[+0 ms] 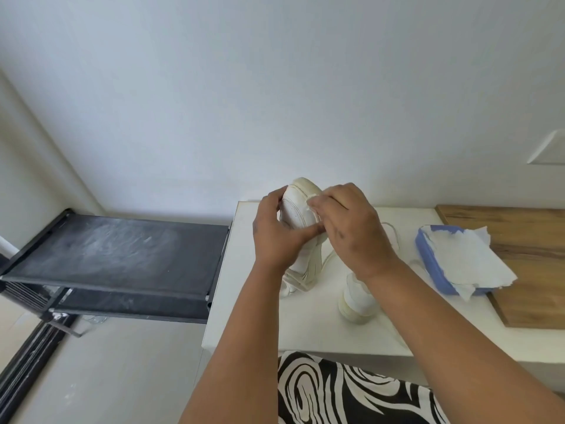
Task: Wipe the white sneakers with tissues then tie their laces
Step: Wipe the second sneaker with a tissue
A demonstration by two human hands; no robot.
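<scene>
One white sneaker [301, 209] is lifted above the white table [244, 301], toe pointing up and away, its heel near the tabletop. My left hand [275, 237] grips it from the left side. My right hand [351, 228] presses a small white tissue [315, 201] against the toe edge, fingers curled over it. Loose laces [327, 261] hang below the shoe. The second white sneaker [357, 301] stands on the table under my right forearm, partly hidden.
A blue tissue pack [434, 264] with white sheets spilling out lies right of the shoes, overlapping a wooden board [535, 255]. A black rack shelf [122, 255] stands left of the table. A wall rises behind.
</scene>
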